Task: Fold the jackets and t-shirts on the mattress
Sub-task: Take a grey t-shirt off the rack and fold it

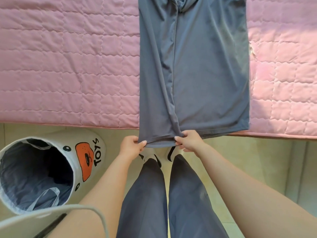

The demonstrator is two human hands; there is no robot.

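Left hand (pixel 132 145), right hand (pixel 188 141) pinch t-shirt (pixel 205 66) hem | TOYS bin (pixel 72 136) — plastic bag (pixel 45 197) inside — rest dark

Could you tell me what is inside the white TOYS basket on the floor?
The white round fabric TOYS basket holds a crumpled clear plastic bag against its dark lining; its shadowed bottom cannot be made out.

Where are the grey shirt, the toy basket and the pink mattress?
grey shirt (pixel 205 74), head view, middle of cloth.
toy basket (pixel 72 140), head view, outer wall.
pink mattress (pixel 68 66), head view, bare quilted top.
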